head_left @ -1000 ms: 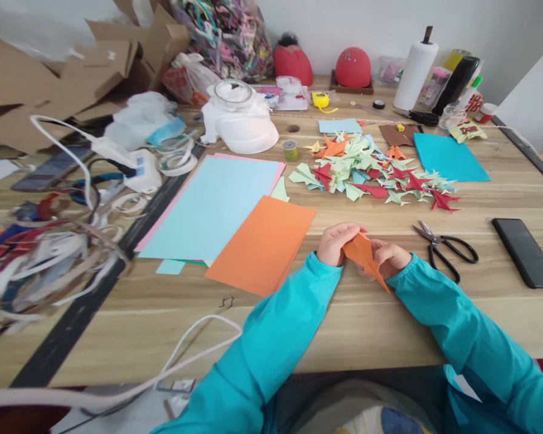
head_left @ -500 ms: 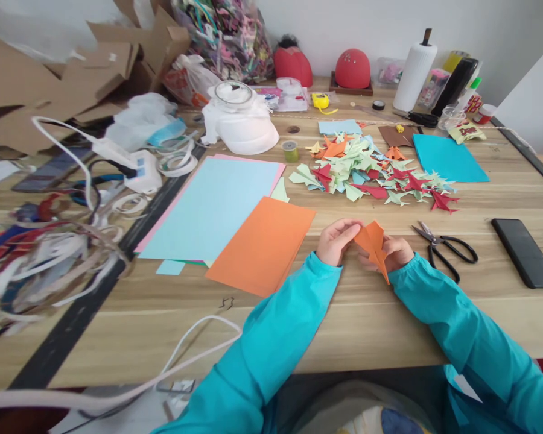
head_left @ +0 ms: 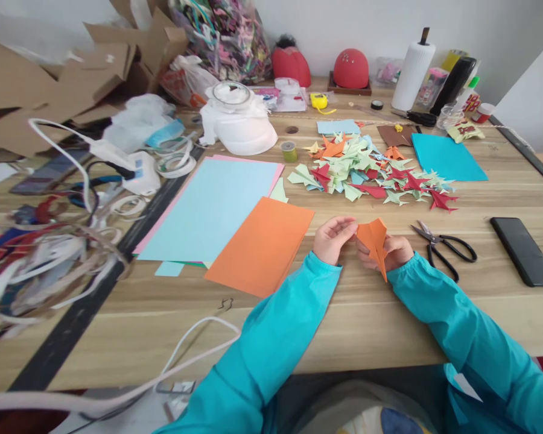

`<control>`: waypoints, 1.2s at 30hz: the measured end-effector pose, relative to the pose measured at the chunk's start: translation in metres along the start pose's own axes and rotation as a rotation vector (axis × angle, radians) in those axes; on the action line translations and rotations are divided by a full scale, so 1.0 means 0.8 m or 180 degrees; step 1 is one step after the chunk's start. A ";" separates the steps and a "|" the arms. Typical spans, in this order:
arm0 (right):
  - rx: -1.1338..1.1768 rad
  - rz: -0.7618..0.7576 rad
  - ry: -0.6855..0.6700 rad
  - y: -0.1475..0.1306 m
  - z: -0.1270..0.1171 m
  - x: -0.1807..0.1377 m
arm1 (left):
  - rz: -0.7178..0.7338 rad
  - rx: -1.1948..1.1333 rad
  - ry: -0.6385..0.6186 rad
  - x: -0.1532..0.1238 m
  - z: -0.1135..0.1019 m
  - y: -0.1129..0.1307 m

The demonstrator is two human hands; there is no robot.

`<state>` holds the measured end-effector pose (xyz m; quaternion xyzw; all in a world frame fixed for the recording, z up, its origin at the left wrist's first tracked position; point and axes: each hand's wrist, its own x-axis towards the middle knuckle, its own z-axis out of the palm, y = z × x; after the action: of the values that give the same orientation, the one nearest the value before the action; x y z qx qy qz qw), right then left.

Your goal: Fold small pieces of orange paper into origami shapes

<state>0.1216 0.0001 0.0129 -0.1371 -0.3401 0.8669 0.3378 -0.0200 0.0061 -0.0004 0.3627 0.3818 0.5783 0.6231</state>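
Note:
Between my hands, above the table, is a piece of folded orange paper (head_left: 374, 241) with a broad top and a pointed lower end. My left hand (head_left: 332, 240) pinches its upper left corner between thumb and fingers. My right hand (head_left: 396, 251) grips it from the right, some fingers hidden behind the paper. Just right of that hand lies a pair of scissors (head_left: 434, 241) with black handles, blades parted. Orange paper sheets (head_left: 262, 244) rest left of my left hand. Beyond my hands spreads a pile of folded paper pieces (head_left: 357, 163) in pale green, red, orange and blue.
Light blue sheets (head_left: 208, 205) lie over pink ones at left. A phone (head_left: 522, 250) is at the right, a turquoise sheet (head_left: 450, 158) behind it. Cables and ribbons (head_left: 49, 259) crowd the left side. A white cable (head_left: 181, 355) crosses the front edge. Bottles (head_left: 413, 69) stand at the back.
The folded orange paper has turned slightly, and its upper part looks wider and flatter. Both hands still hold it in nearly the same place.

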 end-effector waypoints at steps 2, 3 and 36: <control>-0.0036 -0.0158 0.0060 -0.001 0.001 0.001 | -0.0007 0.0001 -0.0031 0.000 0.000 0.000; -0.0062 -0.0245 0.0112 -0.001 0.001 0.001 | -0.0007 0.0036 -0.0053 -0.001 0.000 0.001; -0.0470 -0.1121 0.1423 -0.002 -0.005 0.007 | 0.0187 0.1164 -0.0639 -0.021 0.016 0.004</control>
<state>0.1202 0.0069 0.0107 -0.2878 -0.3379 0.7161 0.5387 -0.0111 -0.0104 0.0092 0.5365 0.4056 0.4783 0.5647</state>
